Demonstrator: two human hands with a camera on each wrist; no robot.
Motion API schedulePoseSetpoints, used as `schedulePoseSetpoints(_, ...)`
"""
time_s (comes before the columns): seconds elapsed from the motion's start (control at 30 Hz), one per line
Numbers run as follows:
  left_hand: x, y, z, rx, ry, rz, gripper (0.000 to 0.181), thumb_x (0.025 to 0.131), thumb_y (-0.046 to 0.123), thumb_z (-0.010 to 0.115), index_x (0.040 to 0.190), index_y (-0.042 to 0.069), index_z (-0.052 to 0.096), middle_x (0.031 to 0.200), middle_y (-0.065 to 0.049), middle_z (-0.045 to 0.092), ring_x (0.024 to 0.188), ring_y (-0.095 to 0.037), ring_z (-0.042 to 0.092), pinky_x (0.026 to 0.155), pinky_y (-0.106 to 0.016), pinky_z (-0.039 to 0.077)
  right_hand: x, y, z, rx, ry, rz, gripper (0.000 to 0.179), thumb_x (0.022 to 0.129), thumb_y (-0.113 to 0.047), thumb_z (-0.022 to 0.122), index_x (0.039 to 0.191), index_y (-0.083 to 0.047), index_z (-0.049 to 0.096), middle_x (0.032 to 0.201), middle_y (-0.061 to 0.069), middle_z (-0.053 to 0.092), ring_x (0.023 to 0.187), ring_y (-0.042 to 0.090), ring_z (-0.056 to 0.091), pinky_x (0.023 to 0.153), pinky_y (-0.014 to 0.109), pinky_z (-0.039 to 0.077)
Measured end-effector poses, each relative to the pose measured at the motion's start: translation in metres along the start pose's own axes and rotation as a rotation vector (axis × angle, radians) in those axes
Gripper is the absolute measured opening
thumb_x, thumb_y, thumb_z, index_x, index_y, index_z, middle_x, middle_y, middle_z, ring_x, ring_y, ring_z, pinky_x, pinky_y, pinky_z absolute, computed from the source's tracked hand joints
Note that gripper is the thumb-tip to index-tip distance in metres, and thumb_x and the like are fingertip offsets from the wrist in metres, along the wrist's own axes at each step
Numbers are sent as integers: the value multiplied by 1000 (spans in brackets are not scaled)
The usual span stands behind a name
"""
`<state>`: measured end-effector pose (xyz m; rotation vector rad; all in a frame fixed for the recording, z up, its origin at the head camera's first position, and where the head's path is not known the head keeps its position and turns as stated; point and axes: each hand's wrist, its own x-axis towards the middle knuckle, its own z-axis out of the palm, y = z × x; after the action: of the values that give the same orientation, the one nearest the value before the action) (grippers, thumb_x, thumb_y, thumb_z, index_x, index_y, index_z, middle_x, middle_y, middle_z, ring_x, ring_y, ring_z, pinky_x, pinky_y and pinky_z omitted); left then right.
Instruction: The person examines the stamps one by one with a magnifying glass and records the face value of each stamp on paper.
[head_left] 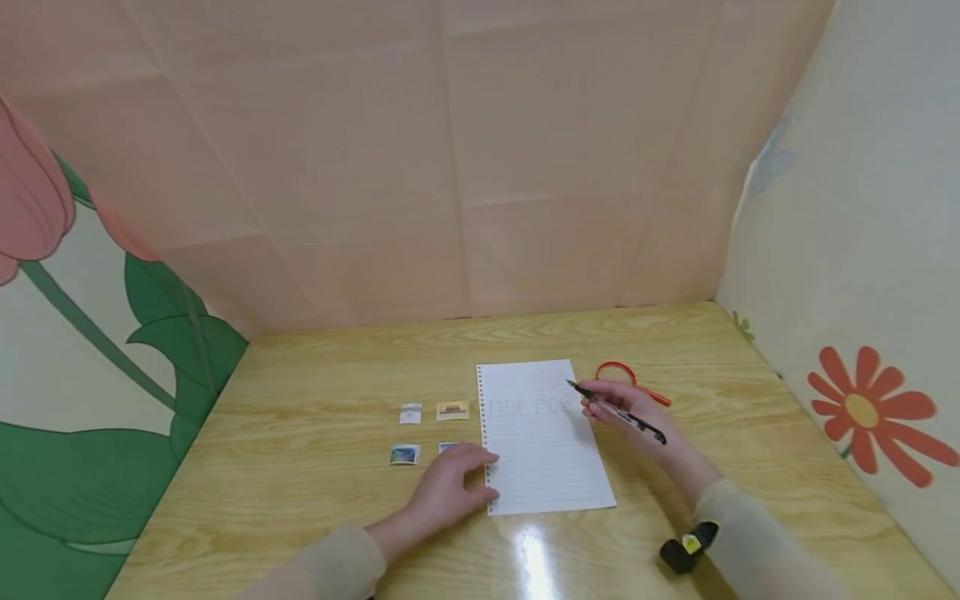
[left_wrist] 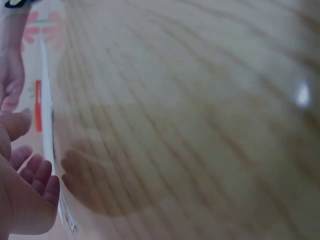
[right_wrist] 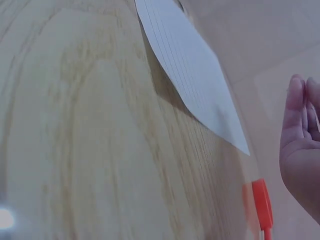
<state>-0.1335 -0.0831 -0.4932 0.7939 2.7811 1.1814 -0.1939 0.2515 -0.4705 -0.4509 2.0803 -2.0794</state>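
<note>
A lined white sheet of paper (head_left: 547, 467), with punched holes down its left side, lies on the table. Faint handwritten numbers and characters run across its upper half. My right hand (head_left: 618, 402) pinches a pen (head_left: 630, 419) with a clear barrel and dark tip over the sheet's right edge; the tip points up and left. At the sheet's lower left edge rests my left hand (head_left: 453, 482), thumb and fingers apart and loosely bent. It partly covers a small picture card (head_left: 446, 447). In the right wrist view the pen cannot be made out beside the right hand (right_wrist: 302, 145).
Left of the paper lie a white card (head_left: 410, 414), a tan card (head_left: 453, 410) and a blue-green card (head_left: 405, 454). A thin red loop with a red handle (head_left: 654, 396) lies beyond my right hand. Papered walls enclose the wood-grain table (head_left: 300, 417).
</note>
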Motion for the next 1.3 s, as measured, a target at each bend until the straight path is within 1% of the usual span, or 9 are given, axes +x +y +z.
schedulePoseSetpoints(0.1,-2,-1,1,3,6,5,47,77,21,85,120,9,70,119,-3,65,113,-23,58,103,-40,45,4,4,6,-48,16,4,39,96,-4,63,128,15,52,103,7,68,89,8,66,79,25,57)
schedulePoseSetpoints(0.3,-5,0,3,48,16,28,51,77,23,86,122,8,70,124,-2,64,119,-25,56,106,-41,42,12,10,19,-174,5,10,32,97,-10,64,123,7,62,94,24,66,79,11,64,72,25,55)
schedulePoseSetpoints(0.37,-5,0,4,55,6,23,52,76,24,86,123,8,70,126,-1,64,120,-25,55,107,-41,41,14,11,25,-208,-7,36,33,96,-14,66,124,4,64,96,25,66,80,13,64,73,25,56)
schedulePoseSetpoints(0.5,-6,-1,6,84,-9,23,53,77,27,86,123,10,70,126,0,65,119,-23,56,106,-41,42,20,13,40,-236,-61,51,35,97,-14,65,124,8,63,99,28,67,80,16,66,73,29,58)
schedulePoseSetpoints(0.6,-6,-3,8,115,-14,30,52,77,29,85,123,10,70,126,0,65,118,-21,56,105,-40,42,23,15,53,-273,-69,57,31,96,-12,66,120,7,65,97,26,69,77,16,65,69,28,57)
schedulePoseSetpoints(0.8,-7,-6,10,154,-6,60,51,75,29,86,120,10,72,125,1,65,117,-20,56,104,-38,42,22,10,78,-360,-29,85,19,91,-5,70,108,1,67,86,12,67,71,17,59,59,22,47)
schedulePoseSetpoints(0.9,-7,-7,10,158,5,81,49,75,28,87,118,9,73,124,1,65,116,-20,56,104,-37,43,22,8,88,-375,-29,32,14,90,-2,70,103,3,66,83,9,67,70,17,61,58,22,48)
schedulePoseSetpoints(1.03,-7,-7,10,159,12,97,47,75,27,87,116,8,73,124,0,66,115,-21,57,103,-38,43,25,22,92,-398,-29,-39,12,88,-5,73,97,-1,66,77,2,65,65,9,59,54,19,45)
schedulePoseSetpoints(1.3,-8,-6,9,129,10,82,46,75,25,87,116,8,73,125,0,65,116,-21,56,103,-39,43,27,31,99,-477,-27,-86,10,84,-5,74,89,-6,65,72,-5,58,62,7,51,54,19,41)
